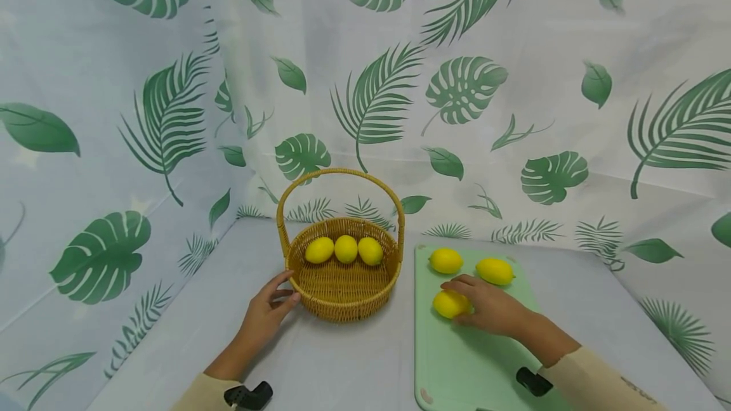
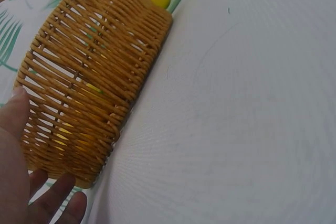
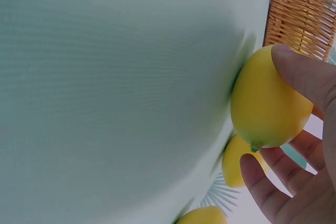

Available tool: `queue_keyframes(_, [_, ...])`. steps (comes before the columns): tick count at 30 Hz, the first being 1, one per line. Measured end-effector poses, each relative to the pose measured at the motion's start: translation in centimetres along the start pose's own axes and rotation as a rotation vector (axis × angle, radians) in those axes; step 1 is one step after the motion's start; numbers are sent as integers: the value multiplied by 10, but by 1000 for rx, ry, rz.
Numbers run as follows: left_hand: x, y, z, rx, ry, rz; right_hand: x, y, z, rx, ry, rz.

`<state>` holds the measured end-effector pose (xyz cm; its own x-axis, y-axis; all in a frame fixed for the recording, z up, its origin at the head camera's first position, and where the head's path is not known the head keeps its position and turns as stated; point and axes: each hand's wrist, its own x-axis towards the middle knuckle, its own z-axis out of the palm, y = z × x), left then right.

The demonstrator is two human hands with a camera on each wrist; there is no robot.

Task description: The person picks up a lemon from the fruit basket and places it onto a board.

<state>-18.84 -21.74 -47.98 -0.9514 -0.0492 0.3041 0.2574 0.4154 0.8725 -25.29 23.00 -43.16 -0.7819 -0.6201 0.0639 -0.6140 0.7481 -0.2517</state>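
A lemon lies within the grip of my right hand, thumb on one side and fingers round the other, close over the green cutting board. In the right wrist view the thumb presses that lemon, its stem tip toward the fingers. Two more lemons, one at the back left and one at the back right, lie on the board. My left hand touches the left side of the wicker basket, fingers loosely spread. Three lemons sit in a row at the back inside the basket.
The basket's tall arched handle stands upright over it. Both stand on a white-covered table, the board to the basket's right. A leaf-printed curtain closes off the back and sides.
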Motion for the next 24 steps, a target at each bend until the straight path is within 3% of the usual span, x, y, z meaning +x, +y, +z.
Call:
queue_keyframes(5, [-3,12,-2,14,-6,-8,2,0,-3,-22,1,-33])
queue_keyframes(12, [-1,10,-2,11,-6,5,6,-4,-13,-41,-11,-77])
queue_keyframes(18, [-2,8,-3,12,-19,-3,10,-14,-24,-51,-39,-65])
queue_keyframes(24, [5,-20,3,22,-1,-13,17,-22,-32,-83,-60,-52])
